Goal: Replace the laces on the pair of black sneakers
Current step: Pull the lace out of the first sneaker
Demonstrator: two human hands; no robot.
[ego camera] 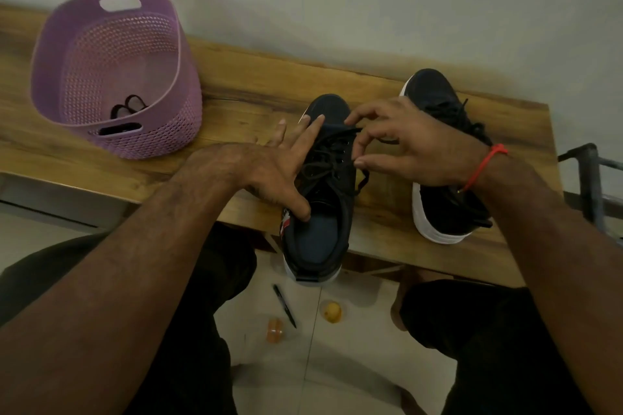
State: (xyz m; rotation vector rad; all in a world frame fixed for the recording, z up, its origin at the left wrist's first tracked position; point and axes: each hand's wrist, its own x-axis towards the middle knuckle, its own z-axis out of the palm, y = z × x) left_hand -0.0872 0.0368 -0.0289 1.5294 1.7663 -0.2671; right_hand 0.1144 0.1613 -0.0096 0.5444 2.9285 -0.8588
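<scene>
Near black sneaker [323,185] at the wooden table [236,84] front edge, black lace [332,148] w/ R hand [408,148] pinching it, L hand [269,172] flat, fingers straight, steadying. Second sneaker [445,165] right of it, laced. Early stage, prob. unlacing; purple basket [114,74] left.

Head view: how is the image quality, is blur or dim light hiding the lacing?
Head view: dim, flat light; black lace barely separates from the near sneaker. The purple basket is smeared by blur, and its dark contents are unreadable. Wide-angle distortion bends the table edge. Left hand and right hand read sharply enough.
</scene>
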